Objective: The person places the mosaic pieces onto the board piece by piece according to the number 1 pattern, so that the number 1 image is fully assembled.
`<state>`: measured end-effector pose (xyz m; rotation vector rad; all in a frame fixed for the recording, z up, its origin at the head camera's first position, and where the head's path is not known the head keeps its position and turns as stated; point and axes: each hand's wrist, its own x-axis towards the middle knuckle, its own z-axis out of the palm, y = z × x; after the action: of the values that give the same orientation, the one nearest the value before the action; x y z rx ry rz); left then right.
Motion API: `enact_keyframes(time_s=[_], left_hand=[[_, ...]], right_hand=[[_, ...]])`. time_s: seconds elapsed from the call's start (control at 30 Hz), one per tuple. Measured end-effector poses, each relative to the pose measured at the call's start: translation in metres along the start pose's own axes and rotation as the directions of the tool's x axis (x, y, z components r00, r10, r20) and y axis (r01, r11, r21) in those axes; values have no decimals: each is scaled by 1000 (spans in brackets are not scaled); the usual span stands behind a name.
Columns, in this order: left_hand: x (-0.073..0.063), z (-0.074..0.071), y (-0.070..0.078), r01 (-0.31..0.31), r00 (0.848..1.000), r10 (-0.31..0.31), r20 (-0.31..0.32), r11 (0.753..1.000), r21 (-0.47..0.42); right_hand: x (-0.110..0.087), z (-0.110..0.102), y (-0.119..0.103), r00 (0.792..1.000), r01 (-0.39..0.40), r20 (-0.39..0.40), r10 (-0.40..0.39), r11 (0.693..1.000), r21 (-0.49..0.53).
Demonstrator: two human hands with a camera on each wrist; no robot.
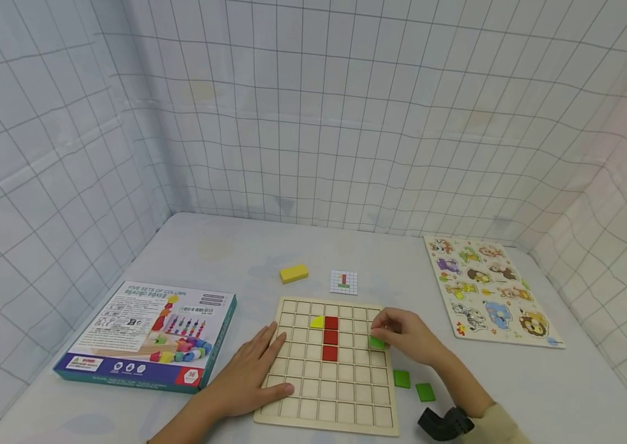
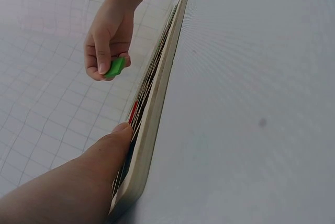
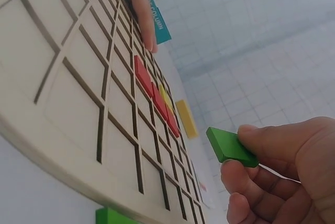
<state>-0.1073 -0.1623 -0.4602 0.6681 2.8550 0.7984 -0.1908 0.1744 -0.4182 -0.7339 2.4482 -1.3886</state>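
A wooden grid board (image 1: 313,388) lies on the table with three red square tiles (image 1: 331,337) in one column. Beside the top red tile sits a yellow rounded tile (image 1: 317,322). The left hand (image 1: 249,370) rests with spread, straight fingers on the board's left edge. Between thumb and fingertips, the right hand (image 1: 405,333) pinches a green square tile (image 3: 230,146) above the board's right side. In the right wrist view the tile is held tilted, apart from the board. Two more green tiles (image 1: 401,378) lie on the table just right of the board.
Behind the board are a yellow block (image 1: 294,274) and a small pattern card (image 1: 344,282). A boxed bead toy (image 1: 147,336) lies at the left. An animal puzzle board (image 1: 491,290) is at the right. Grid-patterned cloth walls (image 1: 347,123) surround the table.
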Motion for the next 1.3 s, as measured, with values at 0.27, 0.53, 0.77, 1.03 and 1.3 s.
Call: enact_keyframes(time_s=[0.27, 0.53, 0.77, 1.03, 1.3], left_hand=[[0, 0, 0, -1, 1000, 1, 4, 1000, 3], [0, 0, -1, -15, 1000, 15, -11, 1000, 17], [-1, -1, 0, -8, 1000, 8, -1, 1000, 9], [-1, -1, 1, -6, 1000, 6, 1, 1000, 4], [-1, -1, 0, -13, 1000, 13, -9, 1000, 10]], right_hand=[[11, 12, -7, 1000, 28, 6, -28, 1000, 7], [18, 23, -16, 998, 54, 28, -55, 998, 25], [22, 32, -21, 997, 62, 37, -64, 996, 63], [25, 42, -29, 994, 61, 80, -68, 994, 88], [27, 53, -33, 984, 117, 126, -127, 989, 86]])
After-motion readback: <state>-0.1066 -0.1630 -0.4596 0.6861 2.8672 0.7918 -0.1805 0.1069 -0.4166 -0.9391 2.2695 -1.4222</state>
